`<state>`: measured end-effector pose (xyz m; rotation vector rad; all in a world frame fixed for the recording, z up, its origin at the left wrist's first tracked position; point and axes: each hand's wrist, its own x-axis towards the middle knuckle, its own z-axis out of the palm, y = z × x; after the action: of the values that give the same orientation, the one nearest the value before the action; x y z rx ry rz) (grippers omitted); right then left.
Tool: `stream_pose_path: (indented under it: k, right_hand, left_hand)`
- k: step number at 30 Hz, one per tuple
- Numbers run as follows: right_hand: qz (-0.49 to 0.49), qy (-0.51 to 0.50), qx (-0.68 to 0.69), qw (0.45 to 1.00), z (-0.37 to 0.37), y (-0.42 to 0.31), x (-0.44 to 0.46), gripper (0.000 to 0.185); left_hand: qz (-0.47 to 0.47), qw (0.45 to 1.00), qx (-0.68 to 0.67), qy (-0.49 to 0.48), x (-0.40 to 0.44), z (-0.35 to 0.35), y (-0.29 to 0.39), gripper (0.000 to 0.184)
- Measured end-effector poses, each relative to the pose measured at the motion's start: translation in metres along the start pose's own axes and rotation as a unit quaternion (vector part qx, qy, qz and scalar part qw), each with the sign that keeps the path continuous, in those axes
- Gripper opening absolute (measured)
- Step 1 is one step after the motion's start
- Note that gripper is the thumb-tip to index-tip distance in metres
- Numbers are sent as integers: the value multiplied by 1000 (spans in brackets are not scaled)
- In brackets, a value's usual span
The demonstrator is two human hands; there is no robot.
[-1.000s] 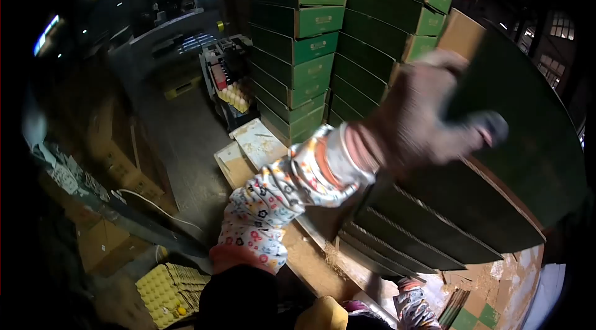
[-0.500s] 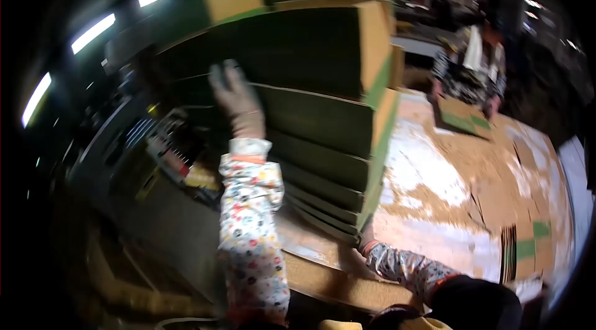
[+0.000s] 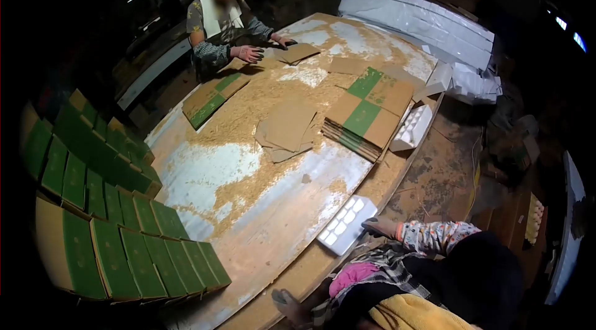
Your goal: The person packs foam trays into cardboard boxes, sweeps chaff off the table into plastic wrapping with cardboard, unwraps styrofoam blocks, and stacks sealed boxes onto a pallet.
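A white foam tray (image 3: 346,226) with rows of hollows rests tilted at the near edge of the work table. My right hand (image 3: 382,227), in a glove with dark fingertips, grips the tray's right end. Lower down, near the wooden edge of the table, my left hand (image 3: 289,305) holds nothing visible, its gloved fingers stretched out. Part of that hand is lost in shadow. Green-and-brown flattened cardboard boxes (image 3: 372,106) lie stacked beyond the tray, with another white foam tray (image 3: 412,129) beside them.
Tall stacks of green cartons (image 3: 143,262) stand at the left. Loose cardboard sheets (image 3: 288,125) and sawdust-like crumbs cover parts of the table (image 3: 217,165). Across it a co-worker (image 3: 217,26) handles a cardboard piece (image 3: 298,53). Wrapped white slabs (image 3: 416,22) line the far edge.
My view has swung to the right. Both hands have come away from the stack of green cartons; the right one is now at the foam tray, the left low by the table edge.
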<state>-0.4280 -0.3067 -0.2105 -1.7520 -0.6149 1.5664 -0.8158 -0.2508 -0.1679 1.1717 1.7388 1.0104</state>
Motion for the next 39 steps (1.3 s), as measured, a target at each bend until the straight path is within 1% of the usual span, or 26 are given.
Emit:
stream_pose_path:
  k: [1,2,3,4,6,7,8,10,12,14,18,20,21,23,24,25,27,28,30,33,34,35,36,37,38,39]
  right_hand:
    - [50,64,93,992,-38,8,-25,39]
    - [103,120,188,969,-70,21,-51,38]
    - [69,108,235,963,-108,62,-59,36]
    - [36,95,281,954,-149,95,-65,34]
    - [170,136,461,860,-200,113,-75,27]
    - [138,75,560,813,-216,116,-80,23]
    - [171,121,599,773,-227,92,-98,22]
    - [-12,-70,688,722,-270,148,-71,21]
    - [22,141,609,780,-292,91,-80,19]
    - [-77,175,444,875,-323,77,-66,22]
    - [-67,45,582,809,-394,79,-5,25]
    - [-161,249,279,913,-408,29,-9,21]
    - [-206,267,182,924,-422,20,-3,21]
    - [-109,183,485,848,-468,-6,8,19]
    - [-129,173,413,885,-490,-25,9,21]
    - [-268,276,103,917,-513,-52,4,21]
    - [-281,316,19,906,-564,-75,39,24]
    - [-141,278,248,917,-594,-74,70,26]
    - [-193,364,55,909,-635,-124,100,31]
    - [-155,409,-222,871,-715,-155,181,61]
    - [-136,410,-289,855,-741,-141,223,72]
    - [-89,381,-294,872,-749,-147,242,81]
    - [-42,351,-302,885,-758,-155,260,89]
    - [-100,231,-198,947,-767,-165,266,81]
    - [-149,135,-138,970,-760,-198,248,66]
    - [-134,83,-86,984,-767,-206,253,58]
  left_hand:
    - [1,991,-95,-97,-18,48,9,44]
    - [65,983,19,-169,-33,84,57,42]
    - [184,957,71,-213,-47,121,110,41]
    - [283,925,125,-219,-43,163,111,40]
    - [356,884,182,-240,-54,228,167,40]
    - [378,875,154,-258,-53,256,173,40]
    - [370,874,156,-272,-62,278,188,40]
    - [358,858,174,-324,-79,313,213,40]
    - [391,828,214,-340,-91,340,207,42]
    - [388,818,282,-317,-101,356,187,46]
    - [347,834,291,-314,-104,386,179,46]
    - [318,857,260,-310,-94,414,194,40]
    - [337,856,245,-307,-77,434,197,38]
    - [343,855,209,-329,-69,484,227,33]
    - [331,862,181,-339,-61,514,238,31]
    - [360,848,191,-338,-62,542,262,31]
    - [415,826,209,-320,-60,601,291,31]
    - [433,818,223,-305,-58,629,299,34]
    - [441,829,205,-278,-57,680,316,39]
    - [427,843,263,-194,-54,738,334,49]
    - [419,844,303,-145,-53,748,332,51]
    - [402,852,325,-82,-49,758,326,54]
    - [334,882,328,-47,-45,767,320,57]
    - [309,879,363,-19,-37,772,306,59]
    - [281,879,385,-3,-33,780,297,61]
    - [287,851,439,-9,-33,785,303,63]
